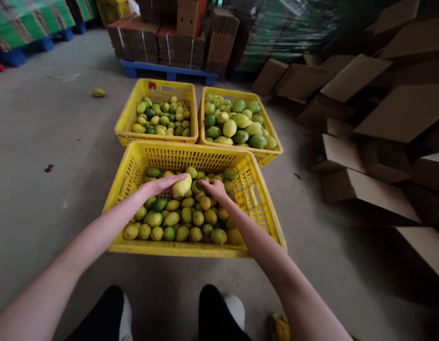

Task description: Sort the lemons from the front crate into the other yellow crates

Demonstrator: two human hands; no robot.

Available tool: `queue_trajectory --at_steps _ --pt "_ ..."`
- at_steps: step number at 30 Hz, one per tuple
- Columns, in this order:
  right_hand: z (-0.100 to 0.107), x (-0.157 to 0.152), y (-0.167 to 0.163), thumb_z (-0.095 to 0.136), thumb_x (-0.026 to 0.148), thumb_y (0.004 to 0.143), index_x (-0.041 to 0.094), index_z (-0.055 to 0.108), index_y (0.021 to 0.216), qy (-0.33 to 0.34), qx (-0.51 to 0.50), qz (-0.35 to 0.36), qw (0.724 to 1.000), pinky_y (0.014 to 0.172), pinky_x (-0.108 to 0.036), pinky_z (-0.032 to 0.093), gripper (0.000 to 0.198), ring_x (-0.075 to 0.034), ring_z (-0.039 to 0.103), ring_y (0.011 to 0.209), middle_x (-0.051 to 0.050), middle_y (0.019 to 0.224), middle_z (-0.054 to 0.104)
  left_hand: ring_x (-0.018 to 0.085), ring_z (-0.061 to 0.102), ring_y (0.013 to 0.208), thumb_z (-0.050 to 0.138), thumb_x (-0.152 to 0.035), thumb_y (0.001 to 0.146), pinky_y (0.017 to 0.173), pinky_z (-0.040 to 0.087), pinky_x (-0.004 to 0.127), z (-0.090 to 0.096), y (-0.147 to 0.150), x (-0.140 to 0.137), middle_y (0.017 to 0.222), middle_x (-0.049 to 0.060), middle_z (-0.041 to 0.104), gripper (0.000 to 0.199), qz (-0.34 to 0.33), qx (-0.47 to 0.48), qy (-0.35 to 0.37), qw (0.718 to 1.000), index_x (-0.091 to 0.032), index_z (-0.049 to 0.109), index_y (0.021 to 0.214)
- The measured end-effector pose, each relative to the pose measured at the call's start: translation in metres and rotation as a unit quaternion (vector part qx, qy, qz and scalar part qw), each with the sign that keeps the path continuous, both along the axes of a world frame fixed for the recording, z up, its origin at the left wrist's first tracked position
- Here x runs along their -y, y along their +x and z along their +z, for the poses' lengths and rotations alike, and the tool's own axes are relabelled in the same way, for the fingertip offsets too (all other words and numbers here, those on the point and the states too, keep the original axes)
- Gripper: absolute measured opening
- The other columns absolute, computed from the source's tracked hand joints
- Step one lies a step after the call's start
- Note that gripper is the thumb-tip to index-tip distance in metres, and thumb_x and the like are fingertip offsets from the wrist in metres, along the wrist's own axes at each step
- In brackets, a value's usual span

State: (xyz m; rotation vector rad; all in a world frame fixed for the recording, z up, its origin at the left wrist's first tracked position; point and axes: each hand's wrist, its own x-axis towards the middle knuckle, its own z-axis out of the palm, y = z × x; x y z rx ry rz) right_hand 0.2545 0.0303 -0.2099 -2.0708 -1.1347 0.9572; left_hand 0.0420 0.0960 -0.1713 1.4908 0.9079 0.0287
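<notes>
Grey floor (pixel 73 189) is stretching below. My left grip (pixel 163 183) is cradling an oval yellow fruit (pixel 182 186), my right (pixel 215 188) pinching a dark-green fruit (pixel 202 180).

I can't make out the left hand's (pixel 166 183) palm from here; the pale yellow fruit (pixel 182 185) it holds covers it. At the right hand's (pixel 215 188) fingertips I can't tell whether the dark green fruit (pixel 203 180) is gripped or only touched. Under the fingers, the upper fruit (pixel 171 218) hides whatever lies deeper in the near crate (pixel 194 249). Beyond the left fingers, a red tag (pixel 152 85) is too small to read. Far right of the fingers, my view crops the cardboard boxes (pixel 393 113); toward me, it cuts 2 forearms (pixel 80 248), 2 legs (pixel 102 317) and a yellow item (pixel 280 327).
</notes>
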Motion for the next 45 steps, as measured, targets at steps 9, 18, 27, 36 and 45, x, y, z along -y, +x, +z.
queue_trajectory --at_steps 9,18,27,36,45 --pt "0.059 0.021 -0.041 0.081 0.014 0.05 0.027 0.054 0.097 0.325 -0.284 -0.059 0.9 0.075 -0.026 0.05 0.056 -0.015 0.06 0.087 0.004 0.098 0.064 0.025 0.064 0.102 0.06 -0.057 0.083 0.076 0.057 0.036 0.014 -0.013 0.0 0.115 0.011 0.065 0.057 0.243 0.183 0.082 0.949 -0.02 0.052 0.125" --pt "0.043 0.029 -0.046 0.074 0.017 0.066 0.028 0.057 0.115 0.368 -0.121 -0.036 0.921 0.1 -0.035 0.044 0.053 -0.021 0.055 0.113 -0.002 0.122 0.06 0.023 0.061 0.112 0.083 -0.044 0.072 0.094 0.053 0.037 0.001 -0.003 0.023 0.125 0.01 0.06 0.073 0.272 0.241 0.398 0.843 -0.025 0.043 0.13" --pt "0.047 0.032 -0.048 0.068 0.017 0.074 0.03 0.058 0.121 0.427 -0.048 -0.05 0.902 0.11 -0.04 0.04 0.05 -0.023 0.052 0.124 -0.005 0.126 0.058 0.024 0.062 0.114 0.079 -0.046 0.078 0.094 0.057 0.038 0.011 -0.006 0.028 0.121 0.009 0.059 0.052 0.203 0.25 0.457 0.829 -0.024 0.063 0.121" --pt "0.024 0.025 -0.048 0.07 0.027 0.075 0.023 0.049 0.137 0.357 -0.092 -0.015 0.929 0.092 -0.043 0.054 0.066 -0.027 0.06 0.114 -0.012 0.133 0.058 0.026 0.066 0.112 0.085 -0.042 0.069 0.103 0.053 0.041 0.015 -0.007 0.024 0.125 0.011 0.068 0.057 0.242 0.268 0.246 0.9 -0.019 0.063 0.116" --pt "0.041 0.025 -0.04 0.09 0.03 0.056 0.028 0.043 0.117 0.302 -0.28 0.012 0.911 0.086 -0.041 0.058 0.077 -0.023 0.068 0.092 -0.001 0.101 0.067 0.028 0.068 0.108 0.078 -0.038 0.076 0.096 0.056 0.041 0.017 -0.005 0.021 0.109 0.009 0.074 0.042 0.294 0.331 -0.079 0.893 -0.017 0.066 0.11"
